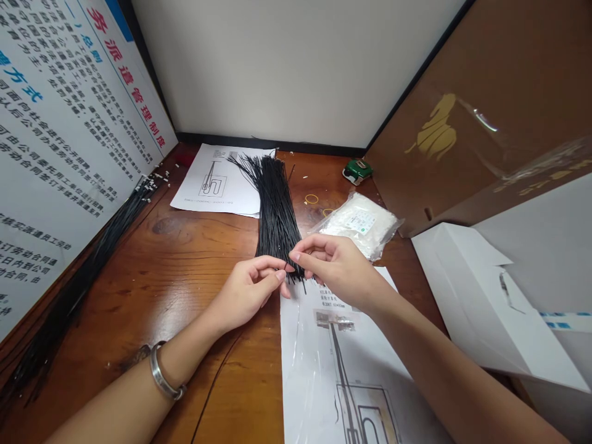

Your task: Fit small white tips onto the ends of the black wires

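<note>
A thick bundle of thin black wires [277, 206] lies on the wooden table, its near ends just behind my fingertips. My left hand [252, 287] is closed in a pinch on a thin black wire [216, 379], which trails from under the palm toward the table's near side. Close beside it, my right hand [330, 262] also pinches with thumb and forefinger. Whatever sits between those fingertips is too small to make out. Under the right wrist is a printed sheet [305, 370] with a wire drawing, with a clear film over it.
At left, another long bundle of black wires [87, 259] with white ends lies along a printed board [69, 123]. Behind are a second drawing sheet [189, 185], a bag of white parts [365, 222] and a green tape measure [357, 171]. A brown box [485, 117] and white carton [485, 296] stand right.
</note>
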The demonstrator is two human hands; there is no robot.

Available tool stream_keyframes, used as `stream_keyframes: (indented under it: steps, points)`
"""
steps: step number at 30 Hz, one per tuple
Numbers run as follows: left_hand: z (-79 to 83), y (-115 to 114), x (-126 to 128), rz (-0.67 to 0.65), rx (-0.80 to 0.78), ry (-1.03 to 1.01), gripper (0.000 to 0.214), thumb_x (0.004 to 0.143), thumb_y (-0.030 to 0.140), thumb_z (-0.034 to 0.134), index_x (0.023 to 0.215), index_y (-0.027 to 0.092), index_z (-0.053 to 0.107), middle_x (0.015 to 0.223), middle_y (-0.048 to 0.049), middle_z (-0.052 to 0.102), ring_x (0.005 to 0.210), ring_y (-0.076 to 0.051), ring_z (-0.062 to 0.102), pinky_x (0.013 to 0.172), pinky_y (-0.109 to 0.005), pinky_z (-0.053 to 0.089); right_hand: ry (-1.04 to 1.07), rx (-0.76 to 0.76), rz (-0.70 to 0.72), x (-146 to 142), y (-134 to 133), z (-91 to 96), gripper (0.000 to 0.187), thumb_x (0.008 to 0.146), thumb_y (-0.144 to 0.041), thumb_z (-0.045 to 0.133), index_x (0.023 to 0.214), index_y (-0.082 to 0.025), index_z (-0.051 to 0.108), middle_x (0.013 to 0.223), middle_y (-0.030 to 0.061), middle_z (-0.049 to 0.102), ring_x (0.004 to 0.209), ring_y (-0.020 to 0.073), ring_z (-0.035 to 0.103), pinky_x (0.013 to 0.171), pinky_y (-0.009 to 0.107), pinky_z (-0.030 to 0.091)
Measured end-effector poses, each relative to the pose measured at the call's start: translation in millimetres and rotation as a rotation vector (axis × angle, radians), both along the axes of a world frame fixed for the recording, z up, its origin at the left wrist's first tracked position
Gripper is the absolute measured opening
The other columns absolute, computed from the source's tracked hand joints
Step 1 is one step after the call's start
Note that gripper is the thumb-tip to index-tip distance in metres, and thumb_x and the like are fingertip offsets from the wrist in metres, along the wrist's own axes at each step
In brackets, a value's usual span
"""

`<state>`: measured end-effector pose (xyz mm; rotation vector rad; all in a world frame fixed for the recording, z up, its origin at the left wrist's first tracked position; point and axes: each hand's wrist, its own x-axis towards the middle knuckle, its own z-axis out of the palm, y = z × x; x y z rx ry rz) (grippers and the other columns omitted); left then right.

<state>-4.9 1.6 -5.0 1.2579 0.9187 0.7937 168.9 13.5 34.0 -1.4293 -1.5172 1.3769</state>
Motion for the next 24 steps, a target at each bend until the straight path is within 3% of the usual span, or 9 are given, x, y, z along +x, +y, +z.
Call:
stream_keyframes:
  steps: [8,15,24]
  points:
    - [1.4,-0.5,2.5,0.024,0.010,0.022,0.020,0.084,0.031,0.056,0.087,0.013,0.062,0.066,-0.0022,0.068,0.041,-0.005,0.035,0.042,-0.022,0.024,-0.050,0.003,0.004,-0.1,0.0,3.0,0.013,0.078,-0.030,0.063,0.076,-0.017,0.064,0.058,-0.0017,0.057,0.049,0.0102,0.049,0.043,0.024,0.034]
    - [-1.6,0.0,-0.2,0.011,-0.004,-0.044,0.021,0.082,0.035,0.060,0.087,0.014,0.061,0.069,-0.0024,0.068,0.042,-0.005,0.035,0.042,-0.021,0.024,-0.036,0.015,0.048,0.1,-0.6,4.0,0.015,0.079,-0.032,0.061,0.078,-0.017,0.063,0.064,0.0005,0.059,0.053,0.0111,0.051,0.043,0.023,0.034]
    - [1.5,-0.3,-1.1,-0.009,-0.050,-0.022,0.026,0.082,0.040,0.058,0.076,0.014,0.060,0.054,0.0018,0.059,0.040,-0.006,0.034,0.039,-0.021,0.023,-0.011,0.009,0.022,3.7,-0.3,7.3,0.020,0.078,-0.038,0.063,0.081,-0.017,0.062,0.059,-0.0013,0.054,0.049,0.0108,0.047,0.040,0.022,0.030]
